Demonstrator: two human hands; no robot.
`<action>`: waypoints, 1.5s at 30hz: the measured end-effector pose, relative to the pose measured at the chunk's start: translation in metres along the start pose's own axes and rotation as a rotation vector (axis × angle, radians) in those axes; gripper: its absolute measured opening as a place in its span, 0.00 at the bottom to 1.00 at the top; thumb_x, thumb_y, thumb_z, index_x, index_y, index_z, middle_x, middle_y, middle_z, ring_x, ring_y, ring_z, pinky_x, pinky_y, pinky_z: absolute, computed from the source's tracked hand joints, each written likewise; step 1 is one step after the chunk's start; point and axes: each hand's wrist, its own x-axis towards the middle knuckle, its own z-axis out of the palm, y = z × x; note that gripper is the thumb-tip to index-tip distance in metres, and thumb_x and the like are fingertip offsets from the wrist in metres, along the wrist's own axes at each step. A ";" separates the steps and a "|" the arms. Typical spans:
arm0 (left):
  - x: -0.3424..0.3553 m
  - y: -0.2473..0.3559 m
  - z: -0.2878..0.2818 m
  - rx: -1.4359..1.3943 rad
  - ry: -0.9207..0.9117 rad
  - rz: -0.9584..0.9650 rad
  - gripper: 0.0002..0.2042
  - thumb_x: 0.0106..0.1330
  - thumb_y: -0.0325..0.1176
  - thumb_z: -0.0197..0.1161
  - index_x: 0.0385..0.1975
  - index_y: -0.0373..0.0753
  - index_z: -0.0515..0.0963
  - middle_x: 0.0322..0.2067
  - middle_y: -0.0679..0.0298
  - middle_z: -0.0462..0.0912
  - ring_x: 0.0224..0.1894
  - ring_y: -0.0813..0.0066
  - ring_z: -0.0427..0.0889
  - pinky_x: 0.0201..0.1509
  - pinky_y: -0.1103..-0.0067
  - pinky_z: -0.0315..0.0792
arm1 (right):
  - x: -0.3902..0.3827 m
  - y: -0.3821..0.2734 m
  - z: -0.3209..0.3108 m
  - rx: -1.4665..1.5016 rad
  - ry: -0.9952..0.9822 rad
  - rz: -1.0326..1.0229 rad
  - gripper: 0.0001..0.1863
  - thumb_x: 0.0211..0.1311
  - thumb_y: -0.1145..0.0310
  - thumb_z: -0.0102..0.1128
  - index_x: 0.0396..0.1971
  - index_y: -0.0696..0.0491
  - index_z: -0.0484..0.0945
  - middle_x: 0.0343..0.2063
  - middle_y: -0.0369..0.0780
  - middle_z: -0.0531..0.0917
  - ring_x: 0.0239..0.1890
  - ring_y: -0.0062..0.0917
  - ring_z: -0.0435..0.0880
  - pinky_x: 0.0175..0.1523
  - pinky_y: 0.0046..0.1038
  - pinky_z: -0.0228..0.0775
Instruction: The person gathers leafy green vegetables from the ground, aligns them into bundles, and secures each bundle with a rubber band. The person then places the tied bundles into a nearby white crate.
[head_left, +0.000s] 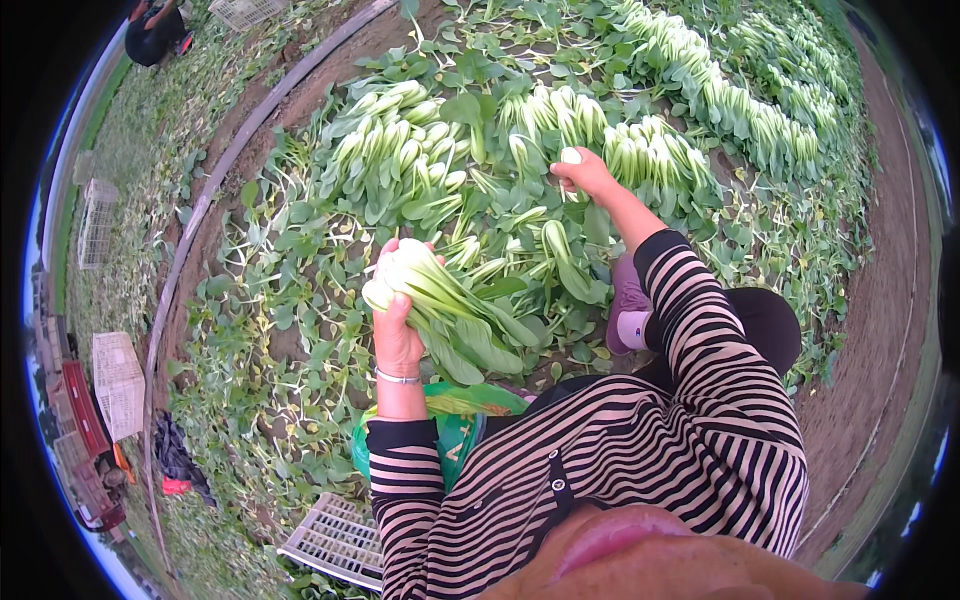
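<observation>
Several heads of bok choy (455, 310) are bunched in my left hand (396, 335), their pale bases towards the thumb and leaves trailing to the right. My right hand (590, 177), reaching forward, is closed on a single bok choy with its white base (571, 156) showing above the fingers. Beyond my left hand lies a loose heap of cut bok choy (405, 140). Another laid-out cluster (655, 160) sits just right of my right hand. Between the hands, a loose bok choy (565, 260) lies on the leafy ground.
A green plastic bag (455, 415) is by my lap, near a white crate (335, 540). More crates (118, 385) stand at the left beyond a long grey hose (205, 200). Long rows of bok choy (710, 90) fill the far right. Another person (153, 38) crouches far left.
</observation>
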 end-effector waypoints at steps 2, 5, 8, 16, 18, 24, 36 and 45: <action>0.000 0.000 0.000 -0.008 0.023 -0.027 0.50 0.50 0.47 0.79 0.70 0.40 0.55 0.59 0.49 0.73 0.59 0.54 0.77 0.65 0.63 0.72 | 0.031 -0.004 0.006 -0.044 0.157 -0.065 0.27 0.50 0.66 0.75 0.47 0.61 0.74 0.27 0.36 0.81 0.19 0.19 0.76 0.22 0.23 0.70; 0.002 0.002 0.002 -0.010 0.095 -0.073 0.52 0.47 0.49 0.80 0.70 0.41 0.55 0.60 0.49 0.72 0.59 0.53 0.77 0.64 0.63 0.73 | 0.081 -0.013 0.014 -0.203 0.119 -0.032 0.28 0.48 0.62 0.76 0.46 0.60 0.76 0.28 0.41 0.84 0.23 0.25 0.81 0.29 0.30 0.75; 0.006 0.001 -0.004 -0.021 0.159 -0.106 0.53 0.46 0.49 0.81 0.70 0.42 0.55 0.60 0.49 0.72 0.59 0.52 0.77 0.63 0.62 0.75 | 0.128 -0.016 0.039 -0.620 0.191 -0.147 0.26 0.48 0.57 0.73 0.44 0.58 0.78 0.34 0.46 0.85 0.34 0.37 0.86 0.41 0.38 0.78; 0.015 0.002 -0.002 -0.058 0.241 -0.159 0.54 0.43 0.51 0.83 0.70 0.43 0.56 0.59 0.48 0.72 0.58 0.51 0.78 0.63 0.61 0.74 | 0.189 -0.010 0.047 -0.986 0.360 -0.054 0.24 0.51 0.55 0.66 0.45 0.53 0.78 0.41 0.48 0.86 0.45 0.44 0.84 0.50 0.43 0.75; 0.011 0.003 -0.001 -0.073 0.263 -0.163 0.54 0.44 0.50 0.82 0.70 0.43 0.56 0.60 0.48 0.72 0.59 0.51 0.77 0.63 0.61 0.74 | 0.183 -0.001 0.038 -0.843 0.404 -0.150 0.25 0.51 0.55 0.66 0.48 0.52 0.78 0.41 0.48 0.86 0.45 0.45 0.84 0.50 0.43 0.75; -0.021 0.005 0.019 -0.076 0.356 -0.124 0.56 0.41 0.52 0.83 0.70 0.45 0.56 0.60 0.46 0.71 0.57 0.50 0.78 0.62 0.60 0.75 | 0.105 -0.019 0.030 -0.309 0.305 -0.493 0.25 0.53 0.69 0.71 0.53 0.52 0.77 0.48 0.40 0.83 0.50 0.28 0.81 0.58 0.27 0.70; -0.079 0.010 0.070 -0.024 0.059 0.021 0.48 0.51 0.45 0.79 0.70 0.41 0.55 0.61 0.48 0.71 0.59 0.52 0.77 0.62 0.62 0.75 | -0.095 -0.042 0.067 0.040 -0.140 -0.430 0.25 0.52 0.68 0.74 0.51 0.54 0.77 0.41 0.36 0.83 0.42 0.19 0.80 0.51 0.24 0.73; -0.129 -0.013 0.090 -0.011 -0.107 0.040 0.45 0.54 0.39 0.77 0.68 0.37 0.56 0.56 0.53 0.75 0.57 0.54 0.80 0.62 0.63 0.75 | -0.283 -0.088 0.084 0.134 -0.345 -0.546 0.22 0.53 0.69 0.73 0.48 0.56 0.78 0.41 0.35 0.82 0.43 0.18 0.80 0.51 0.23 0.73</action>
